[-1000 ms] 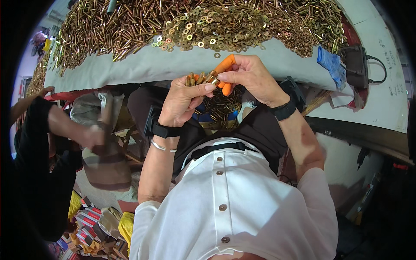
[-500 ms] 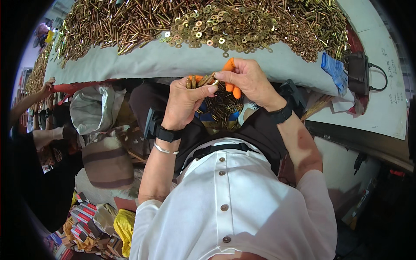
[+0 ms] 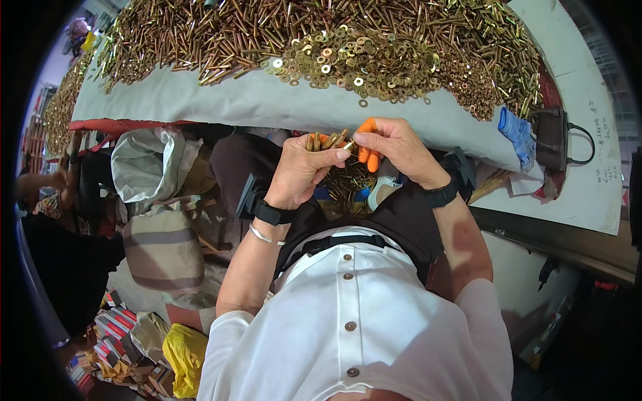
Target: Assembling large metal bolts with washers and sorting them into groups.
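Left edge: co-worker (image 3: 73, 257) in dark clothing, upper body partly lost in the dark rim.
Left side: open white sack (image 3: 144, 167), with a striped cushion (image 3: 164, 250) just below it in the frame.
Lower left: jumble of boxes (image 3: 124, 334) (some red and white); yellow bag (image 3: 184, 357) at their right.
Upper left to upper right: tabletop (image 3: 200, 103) under a grey sheet, bearing a big cylinder heap (image 3: 234, 33), then a washer pile (image 3: 361, 63), then a patch of nuts (image 3: 468, 83) (small, hard to separate).
Left hand (image 3: 301, 170): upper centre, fingers curled closed around several brass-coloured cylinders (image 3: 317, 142), ends poking up past the thumb; silver bracelet (image 3: 261, 234) on the forearm.
Held cylinders: upper centre of the frame, off the tabletop, between the two hands.
Below hands: more dark metal pieces (image 3: 344, 184) between the knees, bits of blue around them.
Right hand (image 3: 394, 150): just beside the left, thumb and index pinched nearly together on the end of one piece; orange finger covers (image 3: 373, 160) on some fingers.
Upper right: crumpled blue cloth (image 3: 515, 137) at the tabletop edge, dark handbag (image 3: 554, 137) beside it (handle out to the right).
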Demonstrator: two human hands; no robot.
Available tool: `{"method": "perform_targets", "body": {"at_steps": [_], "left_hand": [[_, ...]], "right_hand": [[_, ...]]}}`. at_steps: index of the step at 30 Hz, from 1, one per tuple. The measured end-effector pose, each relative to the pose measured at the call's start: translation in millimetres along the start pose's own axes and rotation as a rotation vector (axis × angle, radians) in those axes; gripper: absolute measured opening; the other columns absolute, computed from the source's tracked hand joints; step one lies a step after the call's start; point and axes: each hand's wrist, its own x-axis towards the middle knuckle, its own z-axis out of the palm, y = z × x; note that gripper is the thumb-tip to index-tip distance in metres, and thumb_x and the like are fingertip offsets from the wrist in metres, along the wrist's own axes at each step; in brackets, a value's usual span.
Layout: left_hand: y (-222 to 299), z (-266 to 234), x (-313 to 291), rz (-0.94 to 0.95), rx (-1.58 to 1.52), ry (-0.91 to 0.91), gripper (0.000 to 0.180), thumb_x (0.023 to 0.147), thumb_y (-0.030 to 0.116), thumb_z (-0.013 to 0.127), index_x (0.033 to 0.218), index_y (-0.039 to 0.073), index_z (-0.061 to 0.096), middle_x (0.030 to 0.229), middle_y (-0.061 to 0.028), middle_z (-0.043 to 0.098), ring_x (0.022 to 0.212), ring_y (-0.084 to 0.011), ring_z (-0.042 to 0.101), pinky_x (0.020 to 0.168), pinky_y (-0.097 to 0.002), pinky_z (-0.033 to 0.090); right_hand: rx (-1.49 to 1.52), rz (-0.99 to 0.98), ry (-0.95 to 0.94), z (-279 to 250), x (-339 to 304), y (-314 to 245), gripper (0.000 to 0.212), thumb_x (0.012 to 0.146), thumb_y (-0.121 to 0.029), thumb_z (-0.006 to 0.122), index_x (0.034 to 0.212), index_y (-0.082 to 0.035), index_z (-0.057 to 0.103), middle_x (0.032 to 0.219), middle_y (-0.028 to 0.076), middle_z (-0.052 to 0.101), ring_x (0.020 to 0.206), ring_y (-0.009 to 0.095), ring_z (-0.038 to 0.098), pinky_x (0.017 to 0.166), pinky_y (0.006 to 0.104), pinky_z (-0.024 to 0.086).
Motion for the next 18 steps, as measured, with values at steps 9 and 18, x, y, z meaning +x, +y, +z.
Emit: {"method": "perform_targets", "body": {"at_steps": [9, 18], "left_hand": [[-8, 1, 2, 0.035, 0.016, -0.018, 0.015, 0.079, 0.003, 0.072, 0.092, 0.0, 0.066, 0.074, -0.0046, 0.066, 0.05, -0.0015, 0.046, 0.041, -0.016, 0.029], [-8, 0, 0, 0.015, -0.056, 0.012, 0.013, 0.077, 0.005, 0.075, 0.086, 0.001, 0.065, 0.068, -0.0016, 0.063, 0.047, -0.0008, 0.043, 0.04, -0.0164, 0.028]], "right_hand": [[-0.075, -0.049, 0.208, 9, -2, 5, 0.037, 0.091, -0.035, 0.062, 0.078, -0.001, 0.059, 0.057, 0.003, 0.054, 0.044, 0.006, 0.048, 0.04, 0.0212, 0.037], [-0.008, -0.207, 0.275, 14, -2, 6, 0.039, 0.093, -0.038, 0.058, 0.076, -0.003, 0.06, 0.058, 0.003, 0.056, 0.045, 0.006, 0.049, 0.042, 0.0192, 0.036]]}}
